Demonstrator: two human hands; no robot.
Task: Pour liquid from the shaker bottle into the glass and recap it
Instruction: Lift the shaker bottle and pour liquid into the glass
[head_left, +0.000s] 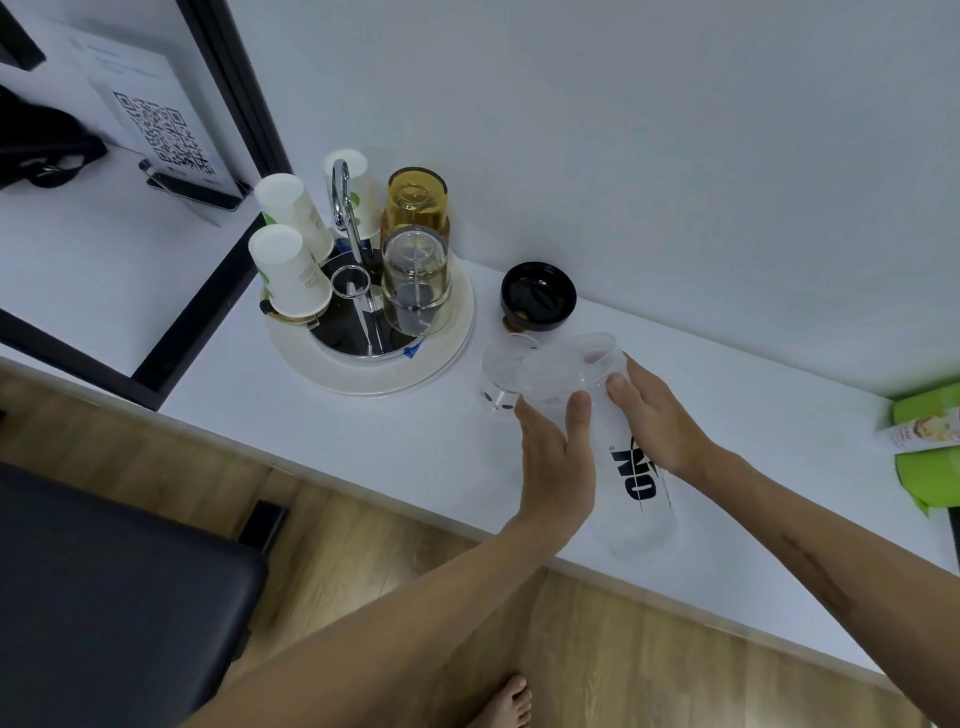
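Tipped over the counter (415, 452) near its front edge: shaker bottle (613, 426), mouth at the glass (501, 371). Gripped by left hand (558, 457) and right hand (654, 415), fingers curled. Black cap (537, 297) near the back edge.

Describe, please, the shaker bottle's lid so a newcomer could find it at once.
On the white counter, right of the round white tray of upturned cups, the black lid lies against the wall. It is the only black round piece there, just behind the tilted shaker bottle.
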